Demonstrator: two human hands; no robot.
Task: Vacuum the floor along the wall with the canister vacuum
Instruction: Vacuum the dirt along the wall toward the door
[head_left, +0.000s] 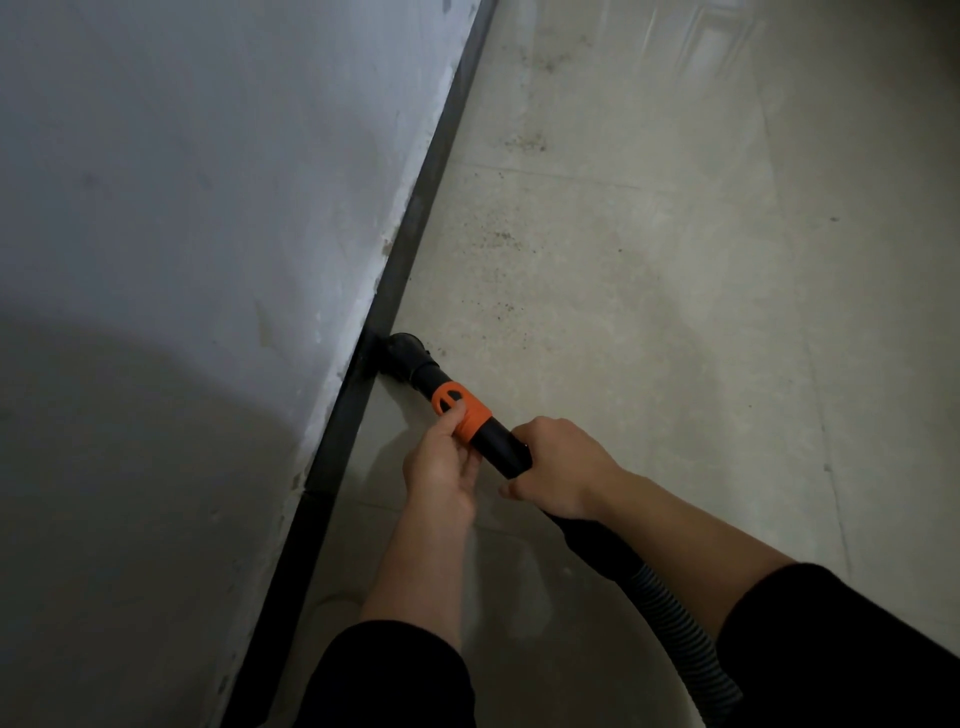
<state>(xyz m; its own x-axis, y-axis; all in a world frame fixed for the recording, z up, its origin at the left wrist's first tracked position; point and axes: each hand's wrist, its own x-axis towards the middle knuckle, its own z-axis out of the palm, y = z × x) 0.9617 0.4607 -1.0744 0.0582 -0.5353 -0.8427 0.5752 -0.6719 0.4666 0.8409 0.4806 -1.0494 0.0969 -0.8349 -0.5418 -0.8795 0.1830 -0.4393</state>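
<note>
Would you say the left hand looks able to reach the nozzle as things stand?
Probably yes: the left hand grips the orange collar, and the nozzle lies just beyond it with nothing between.

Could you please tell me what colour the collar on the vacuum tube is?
The collar is orange, on a black tube; the head view shows it.

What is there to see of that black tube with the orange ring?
The tube is black, plastic-looking, slanting down toward the wall. An orange collar rings it; its rounded black nozzle meets the floor against the dark baseboard. The left hand pinches the collar, the right hand grips behind it, where a ribbed hose trails back.
</note>
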